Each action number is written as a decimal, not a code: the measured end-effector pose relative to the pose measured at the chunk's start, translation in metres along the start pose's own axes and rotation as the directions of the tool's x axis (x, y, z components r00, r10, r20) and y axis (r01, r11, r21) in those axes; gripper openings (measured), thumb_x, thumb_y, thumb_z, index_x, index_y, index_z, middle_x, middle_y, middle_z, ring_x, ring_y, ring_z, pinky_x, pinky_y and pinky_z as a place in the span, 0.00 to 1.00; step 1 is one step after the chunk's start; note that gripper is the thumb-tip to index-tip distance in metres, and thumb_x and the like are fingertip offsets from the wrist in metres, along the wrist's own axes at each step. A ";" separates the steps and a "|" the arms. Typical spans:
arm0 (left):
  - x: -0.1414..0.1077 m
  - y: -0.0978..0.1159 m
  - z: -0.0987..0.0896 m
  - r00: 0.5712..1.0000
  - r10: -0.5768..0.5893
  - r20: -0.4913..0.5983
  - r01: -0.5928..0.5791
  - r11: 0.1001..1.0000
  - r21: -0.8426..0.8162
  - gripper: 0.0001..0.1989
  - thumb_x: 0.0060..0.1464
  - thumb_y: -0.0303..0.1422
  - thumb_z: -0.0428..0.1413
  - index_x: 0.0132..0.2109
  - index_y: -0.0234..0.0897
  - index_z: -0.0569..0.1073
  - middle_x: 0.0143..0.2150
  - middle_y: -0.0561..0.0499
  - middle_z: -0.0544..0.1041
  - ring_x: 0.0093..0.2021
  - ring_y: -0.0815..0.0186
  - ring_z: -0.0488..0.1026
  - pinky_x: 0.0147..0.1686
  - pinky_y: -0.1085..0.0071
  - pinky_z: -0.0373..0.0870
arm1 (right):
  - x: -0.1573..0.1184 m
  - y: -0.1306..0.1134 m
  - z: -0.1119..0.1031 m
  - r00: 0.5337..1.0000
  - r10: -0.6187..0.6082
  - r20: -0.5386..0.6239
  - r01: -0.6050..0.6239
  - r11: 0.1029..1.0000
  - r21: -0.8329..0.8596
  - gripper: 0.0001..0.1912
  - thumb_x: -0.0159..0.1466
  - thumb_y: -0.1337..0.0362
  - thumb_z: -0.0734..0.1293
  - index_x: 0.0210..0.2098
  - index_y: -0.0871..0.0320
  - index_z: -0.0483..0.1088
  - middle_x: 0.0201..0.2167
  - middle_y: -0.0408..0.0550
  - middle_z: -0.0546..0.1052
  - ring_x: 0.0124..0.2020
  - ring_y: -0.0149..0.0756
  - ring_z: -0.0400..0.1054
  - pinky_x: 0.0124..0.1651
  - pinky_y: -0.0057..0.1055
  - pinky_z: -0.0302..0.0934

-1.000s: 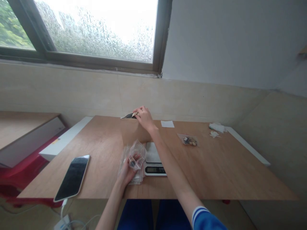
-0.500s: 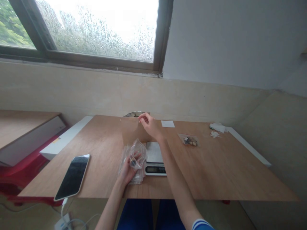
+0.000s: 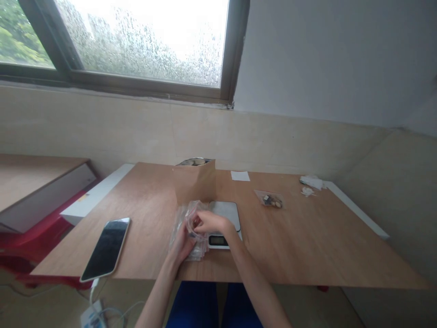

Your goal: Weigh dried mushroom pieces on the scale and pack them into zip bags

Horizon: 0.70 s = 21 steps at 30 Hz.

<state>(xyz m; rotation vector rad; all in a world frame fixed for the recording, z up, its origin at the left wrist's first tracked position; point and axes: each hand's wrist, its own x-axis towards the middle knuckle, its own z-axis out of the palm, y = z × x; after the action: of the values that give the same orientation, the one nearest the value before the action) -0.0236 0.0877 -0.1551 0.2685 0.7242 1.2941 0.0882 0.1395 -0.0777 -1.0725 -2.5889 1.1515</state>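
Observation:
My left hand [image 3: 184, 241] is closed around a clear plastic zip bag [image 3: 193, 209], holding it upright with its mouth open. The fingertips of my right hand [image 3: 206, 222] are pinched together at the bag's mouth; what they hold, if anything, is hidden. Under my left hand lies a stack of flat clear bags [image 3: 198, 256]. A white kitchen scale [image 3: 227, 212] is partly covered by my right hand and wrist. Behind the bags stands a brown paper pouch [image 3: 196, 182], open at the top, with pale pieces showing inside.
A phone [image 3: 106, 249] lies at the left with a cable plugged in. To the right is a filled clear bag [image 3: 271, 199] with dark and tan pieces. A white paper [image 3: 240, 176] and crumpled white scraps [image 3: 311, 182] lie toward the back of the wooden table [image 3: 307, 246].
My right hand has come down from the rim of the paper pouch to the mouth of the clear bag. My left hand still holds the bag in about the same place.

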 end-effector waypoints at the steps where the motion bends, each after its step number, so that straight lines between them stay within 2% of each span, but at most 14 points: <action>1: 0.000 0.000 0.000 1.000 -0.010 0.009 0.010 1.000 0.010 0.12 0.53 0.35 0.53 0.40 0.32 0.74 0.34 0.46 0.78 0.30 0.64 0.75 0.32 0.71 0.71 | -0.001 0.002 0.001 1.000 -0.001 0.002 0.001 1.000 -0.019 0.10 0.51 0.75 0.65 0.32 0.62 0.73 0.29 0.44 0.76 0.29 0.30 0.67 0.29 0.22 0.56; 7: 0.000 -0.001 -0.003 1.000 0.016 -0.016 -0.016 1.000 0.015 0.14 0.55 0.34 0.51 0.47 0.36 0.73 0.35 0.47 0.79 0.33 0.64 0.76 0.34 0.70 0.72 | 0.000 0.008 0.006 0.997 -0.067 0.035 0.070 0.993 -0.095 0.17 0.54 0.79 0.58 0.38 0.60 0.72 0.33 0.45 0.75 0.32 0.31 0.66 0.34 0.23 0.57; 11: 0.001 -0.002 -0.004 0.999 -0.028 -0.036 0.030 0.999 0.035 0.12 0.55 0.35 0.52 0.41 0.33 0.74 0.33 0.45 0.78 0.34 0.62 0.76 0.32 0.71 0.71 | -0.003 0.006 0.009 0.992 -0.089 0.089 0.101 0.985 -0.142 0.13 0.52 0.79 0.62 0.33 0.59 0.72 0.28 0.42 0.71 0.32 0.31 0.64 0.33 0.23 0.57; 15: 0.001 -0.003 -0.004 0.999 -0.026 -0.029 0.027 0.999 0.035 0.10 0.54 0.34 0.53 0.41 0.34 0.74 0.33 0.47 0.78 0.35 0.62 0.76 0.33 0.71 0.72 | -0.012 0.002 0.005 0.998 -0.059 0.003 0.058 0.986 -0.153 0.08 0.52 0.75 0.67 0.30 0.58 0.70 0.32 0.45 0.68 0.39 0.35 0.63 0.39 0.27 0.59; 17: 0.001 -0.004 -0.003 0.998 -0.041 -0.041 0.042 0.999 0.028 0.10 0.54 0.33 0.53 0.41 0.34 0.74 0.32 0.47 0.78 0.34 0.63 0.76 0.33 0.70 0.72 | -0.016 0.001 0.001 0.996 -0.083 -0.042 0.076 0.986 -0.146 0.07 0.52 0.73 0.69 0.30 0.59 0.69 0.36 0.46 0.66 0.41 0.36 0.62 0.42 0.29 0.59; 21: 0.002 -0.005 -0.007 0.993 -0.031 -0.110 0.032 1.000 0.000 0.07 0.54 0.27 0.52 0.39 0.34 0.73 0.30 0.50 0.77 0.30 0.67 0.74 0.32 0.74 0.71 | -0.018 0.001 -0.006 0.984 -0.155 -0.092 0.147 0.986 -0.084 0.05 0.55 0.69 0.68 0.29 0.59 0.66 0.33 0.44 0.68 0.37 0.33 0.63 0.40 0.27 0.59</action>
<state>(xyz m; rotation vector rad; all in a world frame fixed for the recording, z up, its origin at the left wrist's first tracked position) -0.0235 0.0869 -0.1643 0.1876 0.8203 1.2858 0.1051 0.1320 -0.0712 -0.9034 -2.6044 0.9480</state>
